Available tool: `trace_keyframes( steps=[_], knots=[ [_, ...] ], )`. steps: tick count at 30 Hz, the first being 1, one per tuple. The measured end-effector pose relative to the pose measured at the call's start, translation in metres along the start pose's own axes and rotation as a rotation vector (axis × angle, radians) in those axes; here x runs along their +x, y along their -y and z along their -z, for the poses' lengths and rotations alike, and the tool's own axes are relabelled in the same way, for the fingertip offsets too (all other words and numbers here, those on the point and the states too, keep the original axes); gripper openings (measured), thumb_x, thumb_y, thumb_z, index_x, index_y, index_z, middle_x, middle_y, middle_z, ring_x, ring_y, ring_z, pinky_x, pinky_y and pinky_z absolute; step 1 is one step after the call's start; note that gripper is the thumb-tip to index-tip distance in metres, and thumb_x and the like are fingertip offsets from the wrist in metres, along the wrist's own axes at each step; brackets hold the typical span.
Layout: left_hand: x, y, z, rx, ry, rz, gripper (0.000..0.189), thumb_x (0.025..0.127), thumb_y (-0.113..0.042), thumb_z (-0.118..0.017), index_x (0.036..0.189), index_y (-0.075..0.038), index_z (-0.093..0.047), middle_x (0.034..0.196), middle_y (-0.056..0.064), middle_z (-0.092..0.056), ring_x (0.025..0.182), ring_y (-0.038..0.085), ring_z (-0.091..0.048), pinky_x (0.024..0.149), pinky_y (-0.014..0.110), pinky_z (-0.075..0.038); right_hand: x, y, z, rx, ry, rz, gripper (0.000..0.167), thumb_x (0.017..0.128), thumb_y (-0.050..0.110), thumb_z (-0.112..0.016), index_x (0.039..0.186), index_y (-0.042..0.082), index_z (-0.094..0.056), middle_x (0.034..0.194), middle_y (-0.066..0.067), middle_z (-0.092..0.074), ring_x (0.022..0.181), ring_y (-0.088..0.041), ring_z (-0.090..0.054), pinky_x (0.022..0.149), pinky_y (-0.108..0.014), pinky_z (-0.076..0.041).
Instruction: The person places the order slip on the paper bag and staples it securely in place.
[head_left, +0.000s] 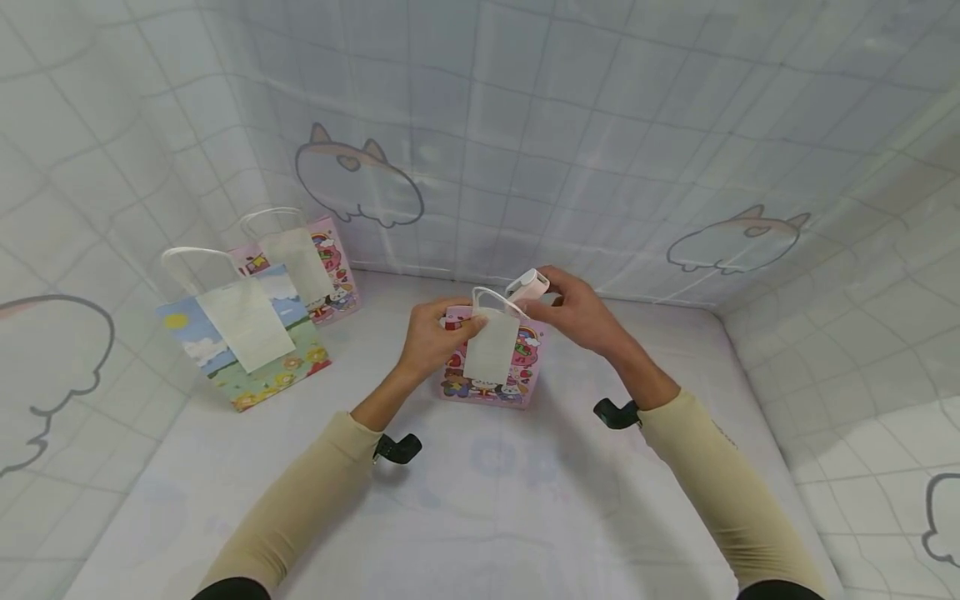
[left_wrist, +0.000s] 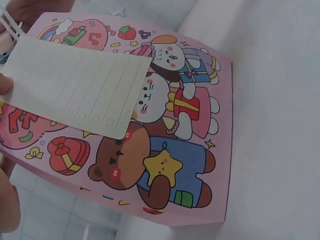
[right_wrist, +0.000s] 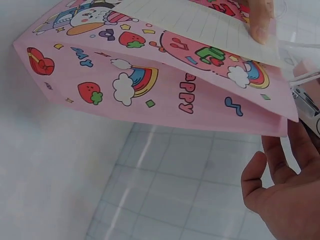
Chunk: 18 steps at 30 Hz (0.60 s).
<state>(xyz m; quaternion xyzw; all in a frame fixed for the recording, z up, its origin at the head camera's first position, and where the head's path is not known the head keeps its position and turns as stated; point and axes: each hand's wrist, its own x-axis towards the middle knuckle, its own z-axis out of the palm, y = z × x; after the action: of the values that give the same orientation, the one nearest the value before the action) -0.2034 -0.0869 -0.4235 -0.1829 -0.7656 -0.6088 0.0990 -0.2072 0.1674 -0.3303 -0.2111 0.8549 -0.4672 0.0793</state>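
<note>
A pink paper gift bag (head_left: 528, 371) with cartoon animals stands on the white surface in the head view. Its front carries a lined paper note (head_left: 491, 354), and a white handle (head_left: 489, 292) rises above. My left hand (head_left: 433, 340) grips the bag's upper left side, its thumb (right_wrist: 259, 30) on the note. Above the bag's top right edge, my right hand (head_left: 576, 312) holds a small white block (head_left: 529, 284) with a slot-like port in its end. The right wrist view shows the bag's printed side panel (right_wrist: 165, 95); the block is mostly hidden there.
At the left stand a blue-and-green landscape gift bag (head_left: 300, 354) and, behind it, another pink bag (head_left: 341, 283), both with paper notes and white handles. A grid-patterned sheet (head_left: 525, 150) hangs behind and along the sides. The white surface (head_left: 495, 517) extends in front.
</note>
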Motion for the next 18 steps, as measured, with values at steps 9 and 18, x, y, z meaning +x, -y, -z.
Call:
trace_keyframes(
  steps=[9,18],
  knots=[
    [-0.0002,0.0008,-0.0038,0.025,-0.025,-0.045,0.027,0.09,-0.03,-0.078,0.109,-0.011,-0.076,0.094,0.006,-0.077,0.069,0.017,-0.073,0.057,0.035,-0.058,-0.001,0.0046,-0.004,-0.075,-0.011,0.009,0.052,0.091,0.043,-0.074,0.135,0.02,-0.059,0.116,0.0,-0.065,0.083,-0.03,-0.062,0.07,-0.043,-0.055],
    [0.0016,0.0004,-0.0054,0.036,-0.057,-0.084,0.027,0.088,-0.029,-0.08,0.107,-0.009,-0.077,0.092,0.007,-0.077,0.069,0.018,-0.073,0.057,0.034,-0.058,-0.0035,0.0057,-0.01,-0.096,-0.008,0.007,0.056,0.09,0.043,-0.075,0.137,0.019,-0.057,0.113,-0.001,-0.068,0.078,-0.026,-0.067,0.067,-0.039,-0.057]
  ],
)
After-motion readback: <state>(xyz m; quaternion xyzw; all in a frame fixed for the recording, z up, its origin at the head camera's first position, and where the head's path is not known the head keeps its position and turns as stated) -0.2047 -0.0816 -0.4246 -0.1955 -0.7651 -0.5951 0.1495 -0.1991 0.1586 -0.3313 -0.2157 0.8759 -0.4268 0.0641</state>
